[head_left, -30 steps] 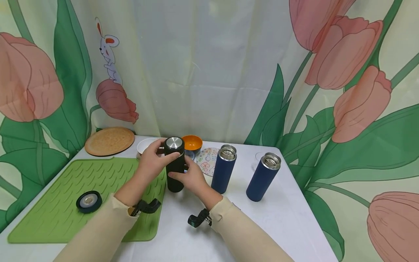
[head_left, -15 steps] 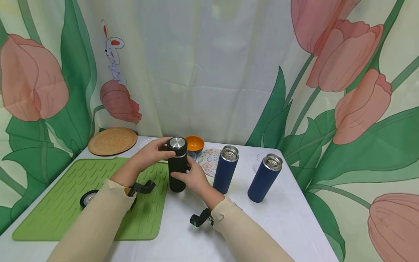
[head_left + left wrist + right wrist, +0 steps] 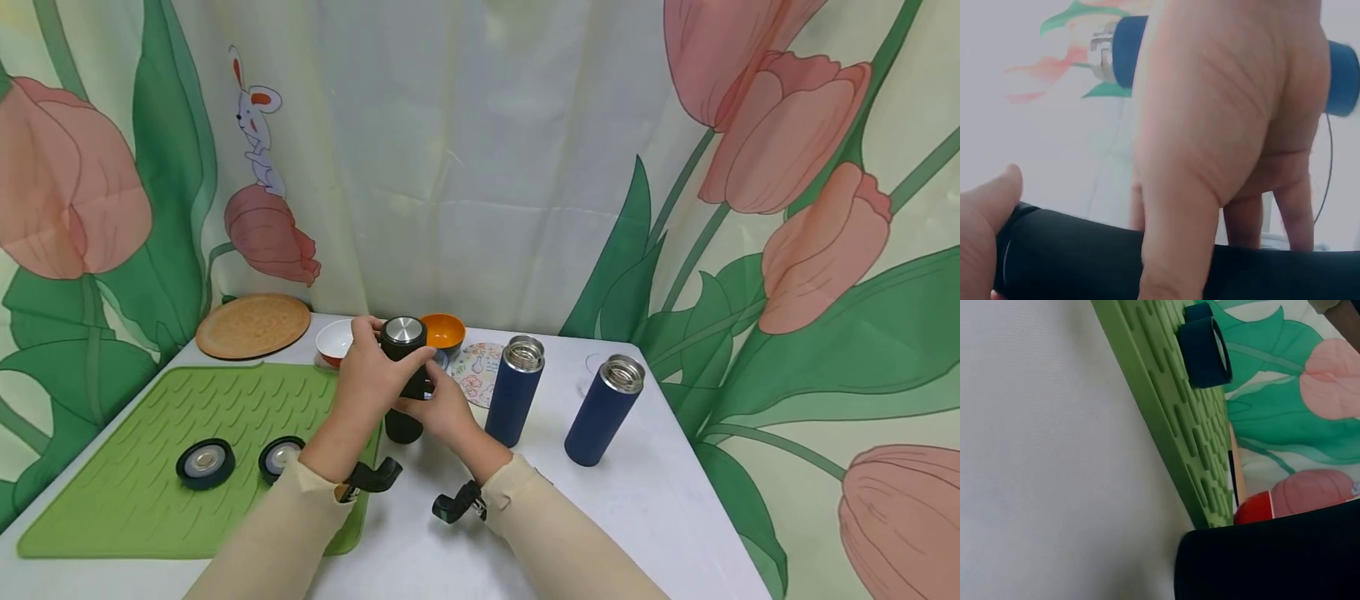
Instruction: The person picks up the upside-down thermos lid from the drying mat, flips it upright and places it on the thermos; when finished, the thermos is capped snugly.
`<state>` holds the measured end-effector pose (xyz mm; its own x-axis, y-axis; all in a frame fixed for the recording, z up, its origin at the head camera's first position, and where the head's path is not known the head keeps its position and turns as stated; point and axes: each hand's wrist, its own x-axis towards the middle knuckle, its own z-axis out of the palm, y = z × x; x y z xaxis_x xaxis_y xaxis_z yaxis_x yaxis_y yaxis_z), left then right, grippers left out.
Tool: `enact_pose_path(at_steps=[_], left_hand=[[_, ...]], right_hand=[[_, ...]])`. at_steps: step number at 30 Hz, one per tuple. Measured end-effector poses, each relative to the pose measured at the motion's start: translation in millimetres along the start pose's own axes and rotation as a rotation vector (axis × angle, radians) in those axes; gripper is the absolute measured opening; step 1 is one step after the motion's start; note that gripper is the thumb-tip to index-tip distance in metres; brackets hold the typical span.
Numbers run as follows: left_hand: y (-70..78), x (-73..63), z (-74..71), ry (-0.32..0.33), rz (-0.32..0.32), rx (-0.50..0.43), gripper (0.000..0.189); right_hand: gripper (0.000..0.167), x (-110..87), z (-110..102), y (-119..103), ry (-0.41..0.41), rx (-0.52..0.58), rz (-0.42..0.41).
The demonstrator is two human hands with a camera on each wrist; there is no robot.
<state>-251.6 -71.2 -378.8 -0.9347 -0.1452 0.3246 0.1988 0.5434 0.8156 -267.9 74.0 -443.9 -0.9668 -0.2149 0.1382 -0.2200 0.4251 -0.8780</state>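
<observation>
A black thermos (image 3: 404, 427) with a silver-topped lid (image 3: 404, 330) stands upright at the middle of the table, just right of the green mat. My left hand (image 3: 371, 371) grips it around the lid, thumb across the front. Lower down, my right hand (image 3: 444, 408) holds the thermos body, its fingers partly hidden behind it. In the left wrist view the black body (image 3: 1072, 250) lies across the bottom, with the right hand (image 3: 1210, 125) over it. In the right wrist view only the thermos's dark lower end (image 3: 1272, 556) shows.
Two lidless blue thermoses (image 3: 514, 392) (image 3: 604, 412) stand to the right. Two dark lids (image 3: 205, 464) (image 3: 279, 456) lie on the green mat (image 3: 150, 517). Behind are a round wooden board (image 3: 253, 325), a white-and-red bowl (image 3: 333, 338), an orange bowl (image 3: 444, 331) and a patterned plate (image 3: 476, 375).
My left hand has swung about the lid, its wrist shifting left and then back right, with the thumb now across the front. The right hand keeps its hold on the body.
</observation>
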Motion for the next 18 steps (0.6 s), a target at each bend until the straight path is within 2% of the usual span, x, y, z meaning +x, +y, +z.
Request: enact_pose_path(at_steps=[3, 9, 12, 15, 18], left_hand=[[-4.0, 4.0, -4.2, -0.042, 0.044, 0.0, 0.087], [-16.2, 24.4, -33.5, -0.31, 0.106, -0.075, 0.07], [-20.8, 35.2, -41.8, -0.408, 0.134, -0.101, 0.066], [-22.4, 37.2, -43.6, -0.444, 0.132, -0.094, 0.068], [-19.5, 30.7, -39.9, -0.417, 0.081, -0.095, 0.075]], right_hand=[[0.067, -0.1, -2, 0, -0.012, 0.012, 0.007], [0.067, 3.1, -4, -4, -0.034, 0.035, 0.003], [0.067, 5.5, -5, -5, -0.022, 0.033, 0.004], [0.066, 5.7, -5, -5, -0.029, 0.031, 0.019], [0.066, 3.9, -4, -5, -0.044, 0.033, 0.036]])
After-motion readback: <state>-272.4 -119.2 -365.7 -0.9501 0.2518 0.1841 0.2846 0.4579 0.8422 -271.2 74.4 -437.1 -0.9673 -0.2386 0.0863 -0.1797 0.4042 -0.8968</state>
